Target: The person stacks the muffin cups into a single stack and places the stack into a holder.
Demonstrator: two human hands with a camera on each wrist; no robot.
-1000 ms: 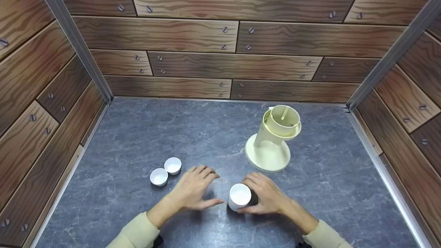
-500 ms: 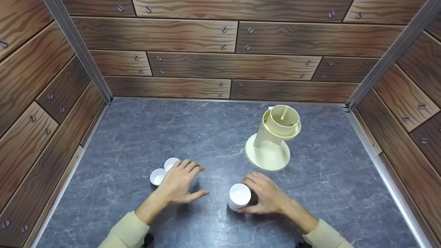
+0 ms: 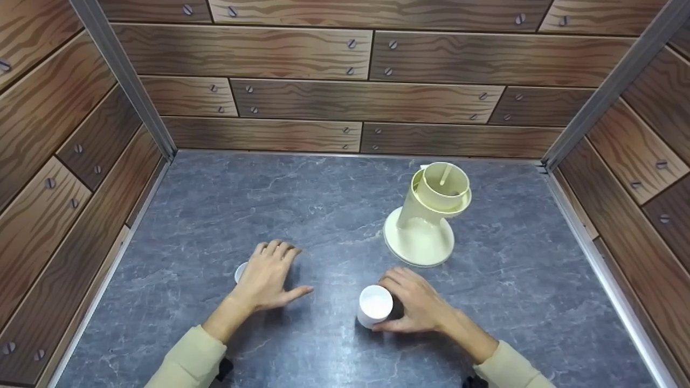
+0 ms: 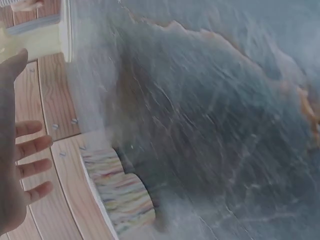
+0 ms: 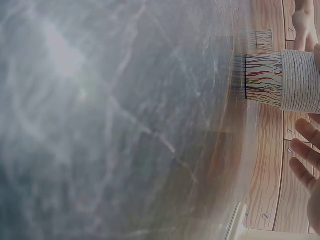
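Note:
My right hand (image 3: 414, 303) holds a white stack of paper cups (image 3: 375, 305) upright on the table, between the thumb and the fingers. In the right wrist view the cup stack (image 5: 265, 79) shows coloured streaks below and closely nested white rims above. My left hand (image 3: 261, 279) is spread over the left side, thumb apart from the straight fingers, gripping nothing. It mostly hides two small paper cups; just the edge of one cup (image 3: 240, 271) shows. In the left wrist view both streaked cups (image 4: 131, 202) stand side by side, apart from the fingers.
A cream-coloured stand (image 3: 423, 242) with a round base and a ring-shaped holder stands behind my right hand. The grey marbled table (image 3: 302, 199) is enclosed by wood-patterned walls (image 3: 302, 99) at the back and both sides.
My left hand has moved left, away from the cup stack, and now covers most of the two small cups. My right hand and the stack stay where they were.

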